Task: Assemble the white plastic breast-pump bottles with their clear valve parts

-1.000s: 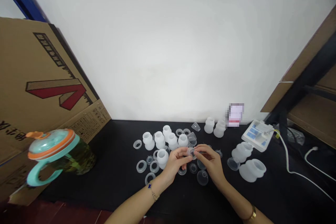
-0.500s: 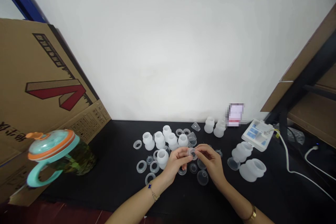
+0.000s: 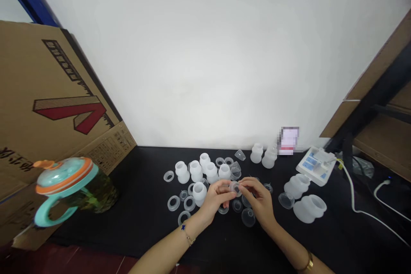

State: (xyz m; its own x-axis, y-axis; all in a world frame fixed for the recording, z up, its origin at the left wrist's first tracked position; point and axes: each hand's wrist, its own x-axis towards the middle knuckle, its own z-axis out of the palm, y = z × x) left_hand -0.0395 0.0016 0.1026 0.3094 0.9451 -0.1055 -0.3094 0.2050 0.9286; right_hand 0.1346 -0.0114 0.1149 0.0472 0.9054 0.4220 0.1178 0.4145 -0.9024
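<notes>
Between the fingertips of both hands is a small translucent ring [image 3: 234,186], pinched above the black table. My left hand [image 3: 213,200] grips its left side with thumb and fingers. On the opposite side, my right hand [image 3: 259,202] has its thumb and fingers closed on the same ring, covering part of it. Several white, waisted bottles stand to the left, the closest being an open-mouthed bottle [image 3: 199,193] beside my left hand. A clear dome cap [image 3: 248,217] lies below my right hand. Loose rings, among them a flat ring [image 3: 174,203], lie around the bottles.
Two more bottles lie tilted at the right, one a wide-mouthed bottle [image 3: 310,208]. Behind them is a white power strip [image 3: 315,165] with cables. A phone [image 3: 288,140] leans on the wall. At the left stand a teal-lidded jug [image 3: 75,188] and a large cardboard box [image 3: 64,94].
Both hands keep their hold on the ring in nearly the same pose. The whole view has shifted very slightly.
</notes>
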